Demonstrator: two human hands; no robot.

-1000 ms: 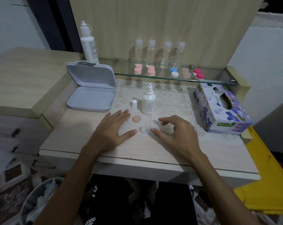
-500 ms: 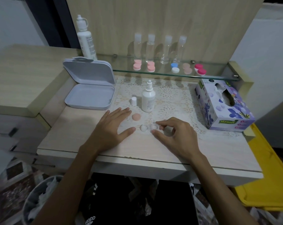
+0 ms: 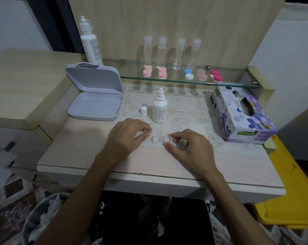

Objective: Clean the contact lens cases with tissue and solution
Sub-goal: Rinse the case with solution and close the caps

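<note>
Your right hand (image 3: 188, 147) pinches the right well of the clear lens case (image 3: 161, 139) on the table (image 3: 79, 152). Its long axis runs left-right. Your left hand (image 3: 126, 137), fingers curled over a pink cap, sits just left.

Pale wood desk (image 3: 75, 156) with chipped front edge, backed by light wood panel (image 3: 167, 18). Glass shelf (image 3: 238, 82) across the back. Lower cabinet (image 3: 22, 85) to the left, white wall (image 3: 291, 59) right, patterned floor (image 3: 13, 200) below. Dim light.
</note>
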